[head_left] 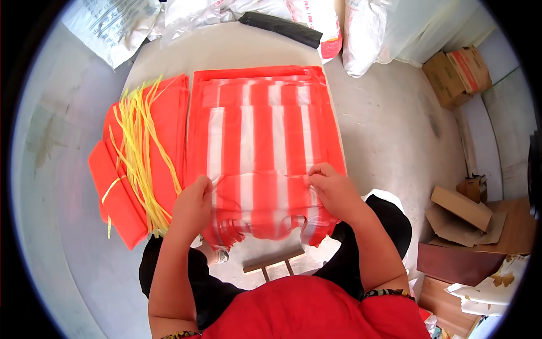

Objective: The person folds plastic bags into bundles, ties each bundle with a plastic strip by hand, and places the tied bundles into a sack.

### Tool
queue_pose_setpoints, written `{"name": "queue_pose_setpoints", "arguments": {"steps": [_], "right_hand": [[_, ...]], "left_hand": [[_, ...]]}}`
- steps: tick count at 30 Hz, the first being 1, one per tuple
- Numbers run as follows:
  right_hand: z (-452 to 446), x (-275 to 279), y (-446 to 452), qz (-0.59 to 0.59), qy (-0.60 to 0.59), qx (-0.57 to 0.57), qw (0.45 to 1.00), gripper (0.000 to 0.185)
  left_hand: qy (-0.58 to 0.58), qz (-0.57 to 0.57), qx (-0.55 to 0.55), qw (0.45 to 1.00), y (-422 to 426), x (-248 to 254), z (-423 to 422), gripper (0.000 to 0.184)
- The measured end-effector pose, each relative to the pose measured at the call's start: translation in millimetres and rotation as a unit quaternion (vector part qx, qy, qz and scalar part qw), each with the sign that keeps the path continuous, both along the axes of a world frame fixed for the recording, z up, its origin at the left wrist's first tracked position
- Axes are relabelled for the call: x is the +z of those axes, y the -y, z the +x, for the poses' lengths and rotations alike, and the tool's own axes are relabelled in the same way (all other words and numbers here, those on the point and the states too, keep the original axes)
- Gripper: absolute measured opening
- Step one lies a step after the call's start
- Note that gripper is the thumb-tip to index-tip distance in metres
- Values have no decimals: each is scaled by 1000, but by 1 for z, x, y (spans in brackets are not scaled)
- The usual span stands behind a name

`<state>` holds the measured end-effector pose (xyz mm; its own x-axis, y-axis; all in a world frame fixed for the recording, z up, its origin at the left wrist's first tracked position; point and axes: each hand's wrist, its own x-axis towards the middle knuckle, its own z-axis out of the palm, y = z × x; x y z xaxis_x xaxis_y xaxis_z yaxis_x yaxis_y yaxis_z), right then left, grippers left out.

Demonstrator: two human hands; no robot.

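A red-and-white striped plastic bag (262,135) lies flat on top of a stack of red sheet plastic, its near end hanging crumpled over the table edge toward my lap. At its left edge my left hand (193,200) is closed, thumb and fingers pinching the plastic. Opposite it, my right hand (333,186) pinches the bag's right edge, with the fingers bent. The film between both hands is slightly folded across. To the left lies a bundle of yellow ties (141,147), spread over folded red plastic (169,113).
A rolled red bundle (121,195) tied with a yellow strip rests at the table's left edge. Along the far edge lies a black roll (280,29), near white sacks (367,39). Cardboard boxes (457,76) and an opened carton (466,217) stand on the right.
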<state>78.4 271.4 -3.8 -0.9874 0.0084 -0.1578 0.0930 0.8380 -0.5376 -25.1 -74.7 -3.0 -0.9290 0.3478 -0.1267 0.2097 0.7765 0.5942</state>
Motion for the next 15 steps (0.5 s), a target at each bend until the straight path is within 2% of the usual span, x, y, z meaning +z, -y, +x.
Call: {"name": "queue_pose_setpoints", "arguments": {"steps": [2, 5, 8, 11, 15], "right_hand": [[-1, 16, 4, -13, 49, -8, 999, 32], [2, 40, 8, 9, 63, 28, 998, 45], [14, 30, 0, 7, -5, 80, 997, 56], [15, 21, 0, 39, -38, 84, 995, 61], [14, 18, 0, 68, -61, 92, 992, 65]], "left_hand": [[79, 50, -17, 995, 7, 12, 0, 20], [112, 44, -28, 992, 5, 32, 5, 29], [96, 94, -24, 991, 5, 30, 12, 39], [14, 42, -64, 997, 8, 22, 12, 43], [-17, -16, -77, 997, 8, 23, 12, 48]]}}
